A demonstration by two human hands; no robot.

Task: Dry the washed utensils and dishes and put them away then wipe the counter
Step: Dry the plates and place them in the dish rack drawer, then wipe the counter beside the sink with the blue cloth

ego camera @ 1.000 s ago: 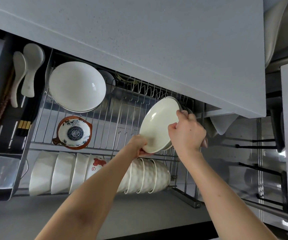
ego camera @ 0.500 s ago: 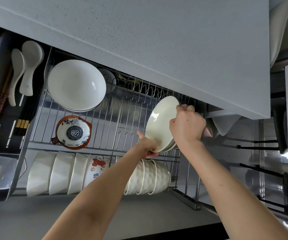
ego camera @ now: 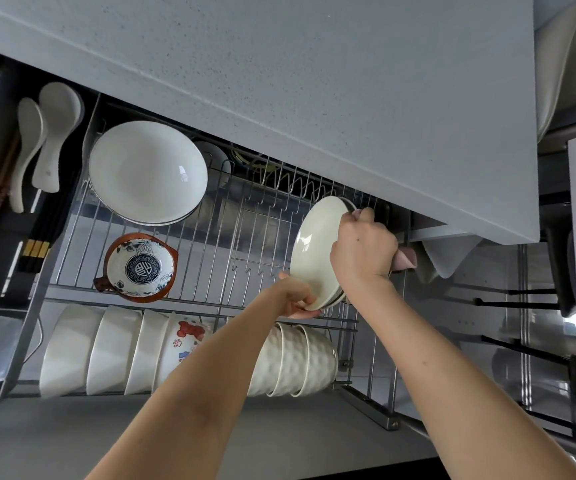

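**Fingers (ego camera: 366, 216) curled on the pale cream glazed ceramic plate (ego camera: 316, 251), poised over the steel wire rack (ego camera: 245, 237)**

My right hand (ego camera: 362, 251) grasps the plate's upper edge, its fingers hooked over the rim and a crumpled pink cloth (ego camera: 406, 261) bunched behind the palm. My left hand (ego camera: 293, 296) pinches the lower edge from beneath. Between the two grips the plate stands tilted on edge at the rack's right end. A dark rim shows behind it, so there may be a second plate; I cannot tell.

I see three ways this could go wrong. Just above my right fingers hangs the lip of the grey speckled stone counter slab (ego camera: 279, 81); lifting while I push inward could knock the rim against it. Directly below my left fingers lies the row of white ceramic bowls (ego camera: 106, 348) on their sides; if the glazed edge slips off that shallow pinch, the plate would likely drop onto them. Should the edge miss a gap between the upright wires, it could skid flat. The cloth might also snag a prong. Well to the left of my fingers, the blue-and-white patterned dish with a brown rim (ego camera: 141, 268) looks out of harm's way.
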